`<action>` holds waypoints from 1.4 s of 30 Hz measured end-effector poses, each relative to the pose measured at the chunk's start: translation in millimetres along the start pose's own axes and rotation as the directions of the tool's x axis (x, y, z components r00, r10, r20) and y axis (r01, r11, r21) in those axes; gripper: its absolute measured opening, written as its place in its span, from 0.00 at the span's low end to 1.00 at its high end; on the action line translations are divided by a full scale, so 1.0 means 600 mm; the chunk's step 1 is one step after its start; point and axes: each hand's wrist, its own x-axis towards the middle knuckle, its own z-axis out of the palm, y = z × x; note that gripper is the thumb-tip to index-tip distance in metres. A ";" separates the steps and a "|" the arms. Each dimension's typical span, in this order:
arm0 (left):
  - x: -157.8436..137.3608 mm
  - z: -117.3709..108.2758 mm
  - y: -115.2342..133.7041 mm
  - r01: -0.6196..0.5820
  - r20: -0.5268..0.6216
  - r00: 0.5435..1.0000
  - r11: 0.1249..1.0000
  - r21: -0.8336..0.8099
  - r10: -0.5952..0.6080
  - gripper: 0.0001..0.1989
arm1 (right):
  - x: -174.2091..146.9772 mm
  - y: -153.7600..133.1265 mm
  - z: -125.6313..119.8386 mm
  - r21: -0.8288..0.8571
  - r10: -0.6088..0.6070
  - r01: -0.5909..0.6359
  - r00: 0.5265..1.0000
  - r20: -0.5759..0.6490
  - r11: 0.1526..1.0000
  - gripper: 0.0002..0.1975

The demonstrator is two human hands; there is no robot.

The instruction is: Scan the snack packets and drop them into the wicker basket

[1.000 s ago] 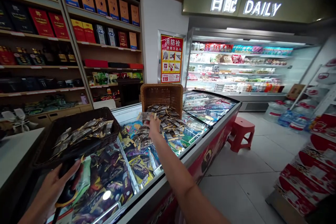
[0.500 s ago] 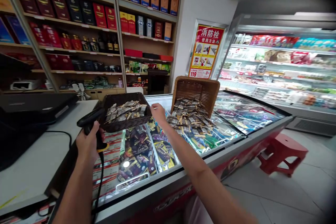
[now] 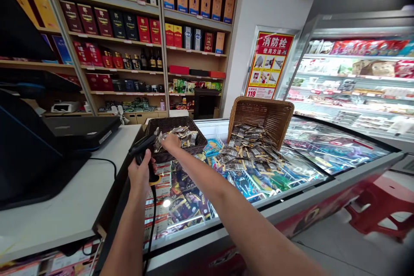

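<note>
My left hand (image 3: 139, 171) is wrapped around the handle of a black barcode scanner (image 3: 142, 148), its cable hanging down over the freezer. My right hand (image 3: 171, 142) is inside a dark woven basket (image 3: 197, 148), with its fingers curled in among small packets (image 3: 187, 137). The packets are clear and dark, and what the fingers hold is hidden. Right of my forearm, a tipped brown wicker basket (image 3: 284, 116) lies on its side. More small packets (image 3: 249, 146) spill from it onto the freezer glass.
Both baskets rest on a glass-topped chest freezer (image 3: 323, 177) filled with wrapped goods. A white counter (image 3: 80, 194) with black equipment (image 3: 42, 155) stands at left. A red plastic stool (image 3: 384, 207) is on the floor at right. Boxed bottles line the shelves behind.
My right hand has moved left from the dark basket's right edge into its packets. The scanner stays in my left hand. The view has shifted left.
</note>
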 end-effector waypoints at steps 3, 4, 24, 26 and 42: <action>-0.004 0.006 -0.002 0.011 0.026 1.000 1.000 0.007 -0.011 0.26 | -0.013 -0.001 -0.065 -0.143 0.012 -0.033 0.990 -0.143 0.989 0.07; -0.007 0.009 -0.002 0.009 0.040 0.999 1.000 0.014 -0.010 0.26 | -0.018 0.001 -0.094 -0.134 -0.014 -0.014 0.978 -0.209 0.991 0.05; -0.064 0.060 -0.030 -0.235 0.705 0.680 0.851 0.469 -0.201 0.27 | -0.123 0.179 -0.401 0.320 0.049 0.152 0.839 -0.542 0.935 0.12; -0.072 0.067 -0.023 -0.229 0.704 0.676 0.848 0.479 -0.215 0.28 | -0.125 0.178 -0.401 0.359 0.088 0.122 0.853 -0.515 0.925 0.12; -0.060 0.055 -0.031 -0.169 0.658 0.732 0.888 0.427 -0.177 0.24 | -0.130 0.176 -0.406 0.860 0.367 -0.153 0.929 -0.043 0.488 0.18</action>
